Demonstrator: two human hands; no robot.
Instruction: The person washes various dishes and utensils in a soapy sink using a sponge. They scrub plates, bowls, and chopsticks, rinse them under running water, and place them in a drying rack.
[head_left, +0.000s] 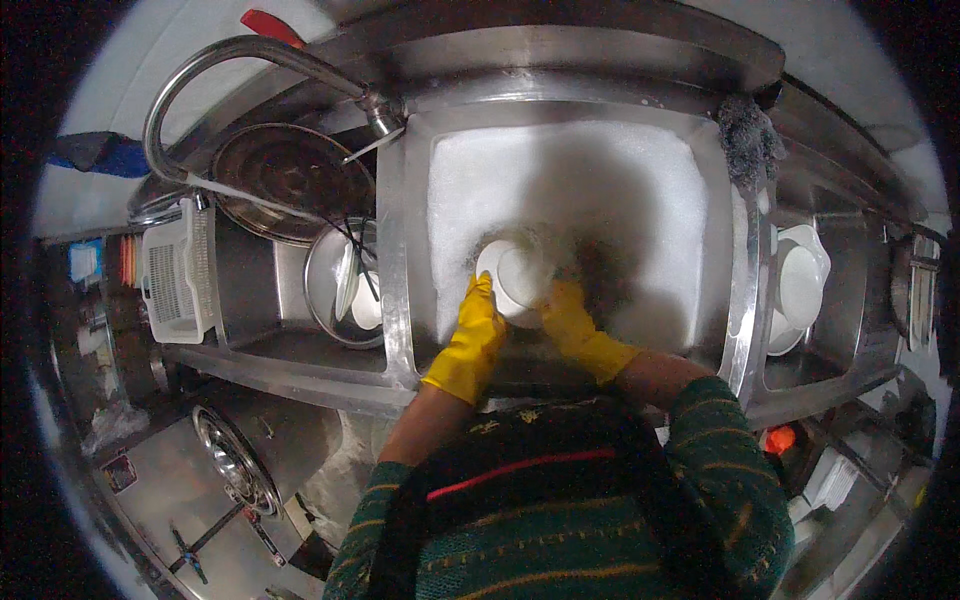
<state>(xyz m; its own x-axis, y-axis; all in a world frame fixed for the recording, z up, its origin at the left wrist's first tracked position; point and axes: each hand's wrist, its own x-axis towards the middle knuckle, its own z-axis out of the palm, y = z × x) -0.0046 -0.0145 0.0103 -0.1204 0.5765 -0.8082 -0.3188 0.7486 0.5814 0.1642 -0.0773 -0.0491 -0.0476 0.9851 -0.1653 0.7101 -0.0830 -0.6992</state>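
Observation:
A white bowl (501, 262) is tilted over the middle basin of a stainless steel sink (418, 225). My left hand (476, 334), in a yellow rubber glove, grips its left rim with the thumb on top. At the bowl's right side is my right hand (581, 322), also gloved in yellow; its fingers are blurred. Whether it holds anything is unclear. White foam (480, 180) covers much of the water, and a dark shadow falls across it.
A curved faucet (255, 49) reaches over the left basin, near a large round metal pan (292, 180). Below it, a steel bowl (319, 315) holds white dishes. A white plastic basket (176, 274) sits farther left. White bowls (801, 277) occupy the right basin; a grey cloth (750, 139) drapes the divider.

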